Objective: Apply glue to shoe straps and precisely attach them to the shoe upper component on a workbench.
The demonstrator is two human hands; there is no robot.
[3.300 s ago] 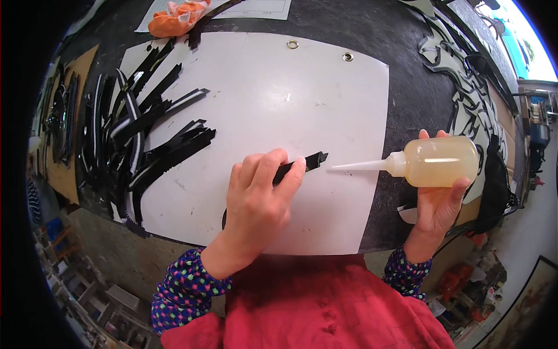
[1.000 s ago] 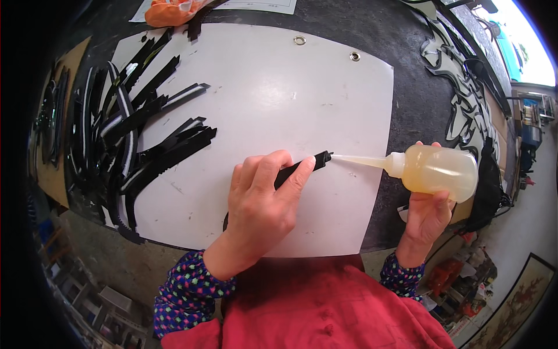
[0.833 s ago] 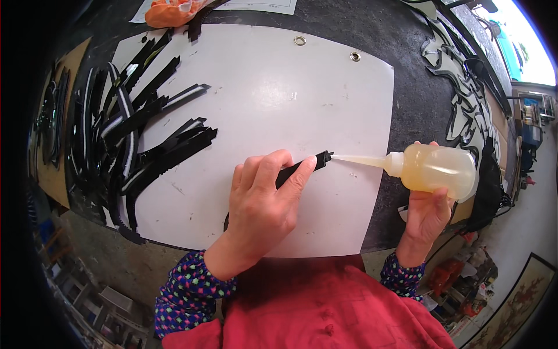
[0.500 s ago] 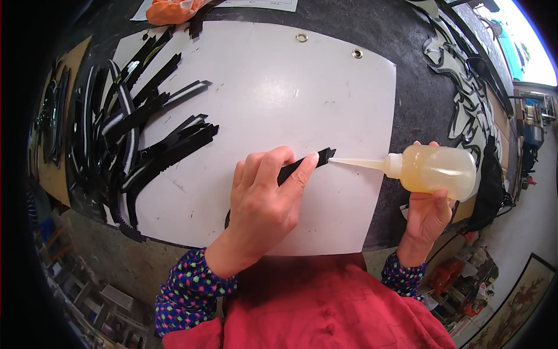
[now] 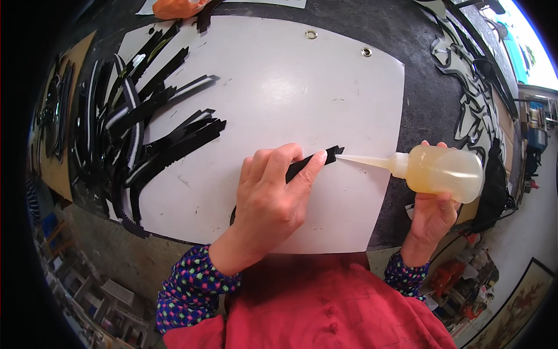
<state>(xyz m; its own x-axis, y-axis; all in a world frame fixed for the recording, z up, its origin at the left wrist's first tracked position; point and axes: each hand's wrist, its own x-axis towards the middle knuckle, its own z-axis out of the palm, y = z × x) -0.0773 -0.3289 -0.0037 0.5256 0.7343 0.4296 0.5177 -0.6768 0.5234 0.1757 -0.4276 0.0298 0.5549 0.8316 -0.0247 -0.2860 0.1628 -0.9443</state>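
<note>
My left hand is closed on a black strip over the white board; the palm hides much of the strip's length. Its notched end sticks out past my thumb and forefinger. In my right hand lies a translucent squeeze bottle of yellowish liquid, tipped on its side, fingers wrapped round it. The bottle's long thin nozzle points left, its tip at the edge of the strip's end. Whether any liquid is coming out is too small to tell.
Several black strips, some with a white stripe, lie heaped on the board's left side. Curved black-and-white pieces are piled at the far right. An orange bag sits at the back. The board has two metal eyelets along its far edge.
The whole view has shifted a little, with board, heap and hands together farther right. Both grips stay the same, and the nozzle tip is still at the strip's end.
</note>
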